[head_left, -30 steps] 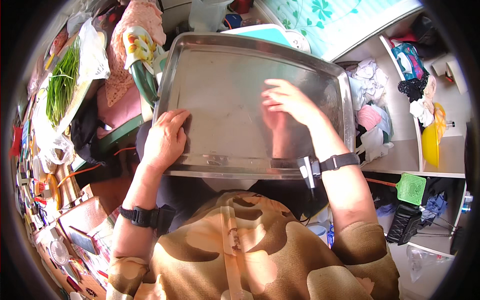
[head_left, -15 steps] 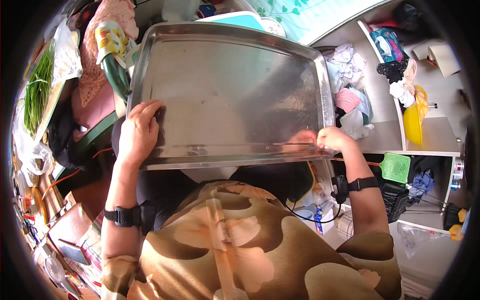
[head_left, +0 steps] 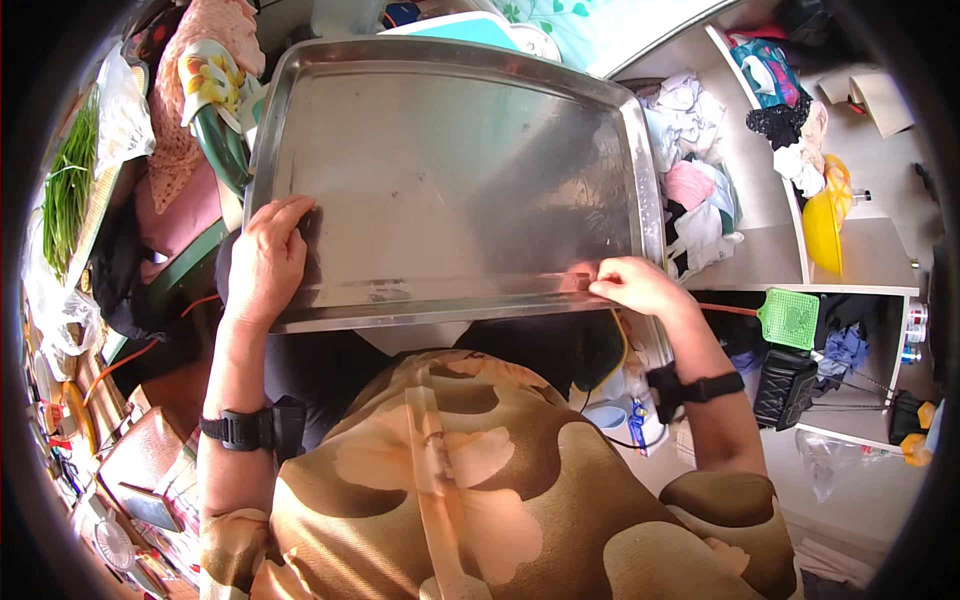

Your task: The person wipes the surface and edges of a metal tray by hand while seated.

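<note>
A wide, shallow metal tray (head_left: 440, 190) with a raised rim lies across my lap, its bare inner surface facing up. My left hand (head_left: 265, 262) is closed on the tray's left side near the front corner, fingers over the rim and thumb hidden. Over the near right part of the tray is my right hand (head_left: 640, 287), fingers bent and pressed together. Its fingertips touch or nearly touch the tray floor just inside the front rim. Whatever they pinch, if anything, cannot be made out. Faint dark marks show on the metal near the front rim.
White shelves to the right hold crumpled clothes (head_left: 685, 125), a yellow hard-looking cap (head_left: 824, 235), a green fly swatter (head_left: 790, 318) and a black quilted bag (head_left: 785, 388). On the left lie green stalks (head_left: 70, 190), plastic bags (head_left: 125, 115) and pink cloth (head_left: 190, 205).
My right hand has moved left along the front rim, from the corner to inside the tray. My left hand keeps its hold. The tray shifted slightly left in view.
</note>
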A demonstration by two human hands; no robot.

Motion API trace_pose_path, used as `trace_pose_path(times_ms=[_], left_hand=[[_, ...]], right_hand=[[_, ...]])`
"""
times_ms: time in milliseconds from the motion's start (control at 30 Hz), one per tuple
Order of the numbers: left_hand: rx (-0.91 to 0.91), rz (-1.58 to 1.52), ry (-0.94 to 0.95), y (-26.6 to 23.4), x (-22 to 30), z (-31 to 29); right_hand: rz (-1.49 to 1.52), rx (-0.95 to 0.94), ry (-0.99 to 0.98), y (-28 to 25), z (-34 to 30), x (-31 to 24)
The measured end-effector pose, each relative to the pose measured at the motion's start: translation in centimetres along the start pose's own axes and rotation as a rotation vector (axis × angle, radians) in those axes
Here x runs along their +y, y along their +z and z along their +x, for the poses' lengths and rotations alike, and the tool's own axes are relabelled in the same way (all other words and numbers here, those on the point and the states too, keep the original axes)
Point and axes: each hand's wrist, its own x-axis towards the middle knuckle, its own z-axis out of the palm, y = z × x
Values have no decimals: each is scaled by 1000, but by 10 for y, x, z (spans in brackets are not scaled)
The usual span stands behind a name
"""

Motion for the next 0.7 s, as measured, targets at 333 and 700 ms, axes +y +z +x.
trace_pose_path(times_ms=[333, 700], left_hand=[[19, 43, -8, 4, -5, 0], [20, 27, -33, 4, 2, 1]], right_hand=[[-8, 590, -515, 65, 16, -89], [44, 35, -829, 61, 79, -235]])
